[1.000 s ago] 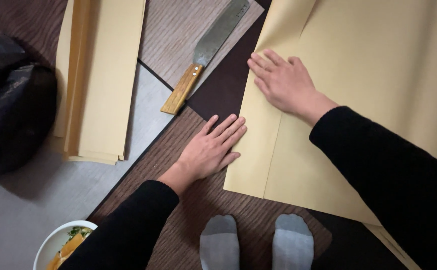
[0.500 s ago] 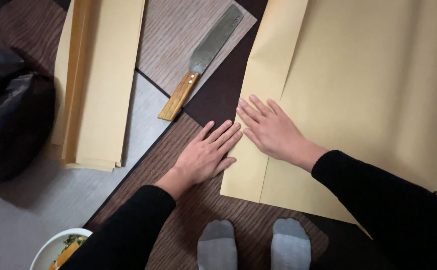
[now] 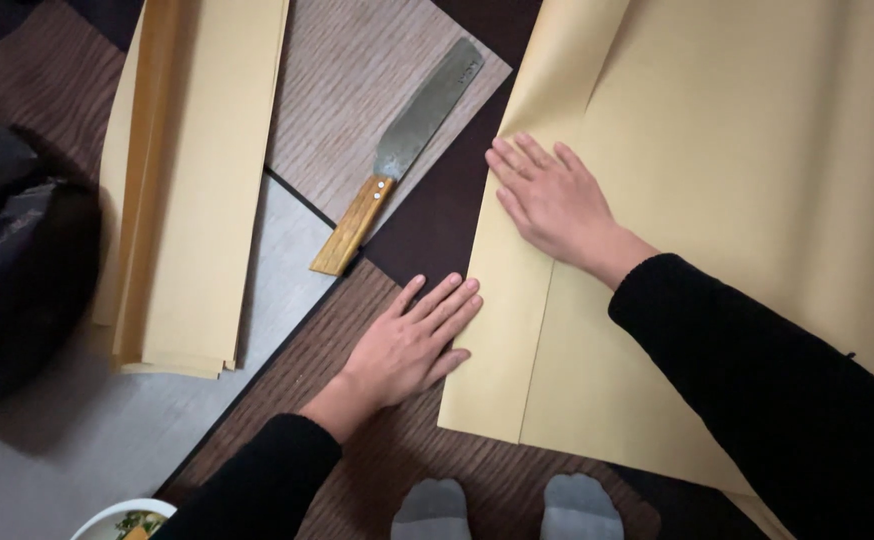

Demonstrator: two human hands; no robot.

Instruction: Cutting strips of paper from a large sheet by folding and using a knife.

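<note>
While the bowl (image 3: 117, 520) is cut off at the frame's bottom edge, I see my right hand (image 3: 555, 200), fingers flat, has slid up the tan paper sheet's (image 3: 757, 180) fold, left hand (image 3: 412, 340) flat beside its edge.

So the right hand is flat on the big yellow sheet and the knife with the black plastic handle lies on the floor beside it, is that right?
Not quite. The head view shows the knife has a wooden handle, not black plastic. The rest holds: the right hand lies flat on the big yellow sheet, and the knife lies on the floor beside it.
</note>
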